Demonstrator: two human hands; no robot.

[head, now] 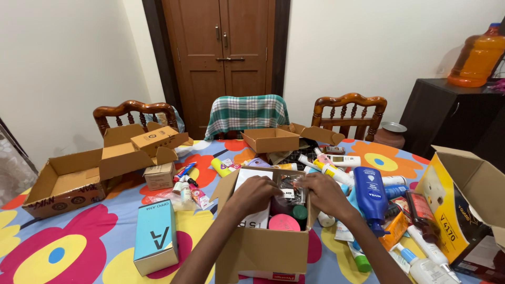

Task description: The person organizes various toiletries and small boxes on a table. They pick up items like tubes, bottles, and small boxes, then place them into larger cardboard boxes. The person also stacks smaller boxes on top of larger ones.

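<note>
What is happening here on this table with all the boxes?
A person has both hands inside an open cardboard box on a flowered table. The left hand rests on a white flat pack, and the right hand touches a clear plastic packet. Round pink and green lids show inside. A tall blue bottle and many tubes lie to the right; a light blue carton stands to the left.

Fingertips of left hand (256, 193) and right hand (327, 193) were hidden inside the open cardboard box (263, 247); grip could not be told. Box bottom edge was cut off by the frame. Clear packet (291, 190) between the hands: contents too small to tell. Yellow carton (465, 202) and orange jug (480, 55) were cut off at the right edge. Both forearms left the frame at the bottom.
</note>
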